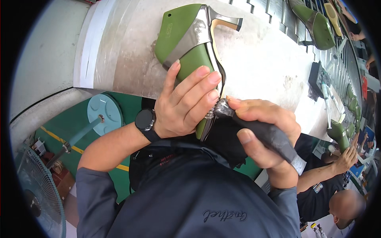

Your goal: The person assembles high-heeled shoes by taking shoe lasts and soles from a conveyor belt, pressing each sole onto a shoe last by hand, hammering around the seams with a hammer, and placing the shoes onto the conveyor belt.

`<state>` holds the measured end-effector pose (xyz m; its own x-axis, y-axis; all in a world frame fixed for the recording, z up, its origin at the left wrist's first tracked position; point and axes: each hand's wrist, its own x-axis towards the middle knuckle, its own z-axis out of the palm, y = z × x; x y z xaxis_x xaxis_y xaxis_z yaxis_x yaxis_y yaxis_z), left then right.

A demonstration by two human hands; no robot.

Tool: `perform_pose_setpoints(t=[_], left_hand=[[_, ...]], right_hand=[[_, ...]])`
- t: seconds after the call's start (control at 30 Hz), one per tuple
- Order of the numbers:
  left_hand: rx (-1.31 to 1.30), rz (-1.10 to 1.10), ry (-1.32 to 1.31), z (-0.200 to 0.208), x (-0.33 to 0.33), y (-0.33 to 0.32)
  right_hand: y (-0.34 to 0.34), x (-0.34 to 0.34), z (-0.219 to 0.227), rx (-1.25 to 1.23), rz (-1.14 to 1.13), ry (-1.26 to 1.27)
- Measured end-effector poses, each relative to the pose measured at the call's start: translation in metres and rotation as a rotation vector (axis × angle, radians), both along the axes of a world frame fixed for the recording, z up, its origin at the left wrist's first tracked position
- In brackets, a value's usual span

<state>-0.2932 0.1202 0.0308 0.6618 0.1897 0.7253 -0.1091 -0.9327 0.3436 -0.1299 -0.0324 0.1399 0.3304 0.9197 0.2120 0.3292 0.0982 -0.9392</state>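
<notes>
A grey high-heeled shoe point(201, 29) sits on a green shoe last point(186, 55), lying on its side over the near edge of the worktable. Its heel points to the far right and its toe toward me. My left hand point(182, 99) lies over the forepart with fingers close together, gripping it. A sparkling band point(209, 114) shows below those fingers. In my right hand point(270, 119) is a dark tool with a wrapped-looking body point(272, 139). Its shiny rounded end meets the sole edge beside the band; the exact contact is hidden.
The pale worktable point(270, 59) adjoins a slatted metal conveyor point(274, 14) carrying another green last with a shoe point(315, 25). A black box point(317, 77) stands at the right. A co-worker point(321, 194) handles a last there. A fan point(39, 194) stands lower left.
</notes>
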Motion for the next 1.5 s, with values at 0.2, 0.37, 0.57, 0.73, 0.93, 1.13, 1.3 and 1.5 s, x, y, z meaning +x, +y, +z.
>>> perform_pose_setpoints(t=[0.2, 0.37, 0.57, 0.73, 0.93, 1.13, 1.3, 1.5], left_hand=[[-0.009, -0.014, 0.007, 0.003, -0.002, 0.0], [0.006, -0.022, -0.013, 0.005, -0.004, 0.001], [0.043, -0.081, 0.073, 0.001, 0.001, 0.003], [-0.015, 0.024, 0.013, -0.002, -0.005, -0.003], [-0.083, 0.011, 0.031, 0.0, -0.001, -0.006], [-0.038, 0.091, 0.024, -0.01, -0.004, -0.01], [-0.032, 0.04, 0.045, -0.015, -0.009, -0.006], [-0.056, 0.045, 0.018, -0.019, -0.009, -0.01]], right_hand=[[-0.015, -0.031, -0.006, 0.016, -0.1, 0.02], [-0.035, -0.063, -0.016, 0.069, -0.065, -0.067], [-0.066, -0.098, -0.046, -0.218, 0.041, 0.009], [-0.051, -0.064, 0.008, 0.012, -0.413, 0.535], [-0.009, -0.035, 0.007, -0.07, -0.34, 0.297], [0.024, 0.007, 0.026, -0.321, -0.339, 0.53], [0.058, 0.048, 0.021, -0.448, -0.201, 0.53], [0.078, 0.054, 0.01, -0.405, -0.177, 0.52]])
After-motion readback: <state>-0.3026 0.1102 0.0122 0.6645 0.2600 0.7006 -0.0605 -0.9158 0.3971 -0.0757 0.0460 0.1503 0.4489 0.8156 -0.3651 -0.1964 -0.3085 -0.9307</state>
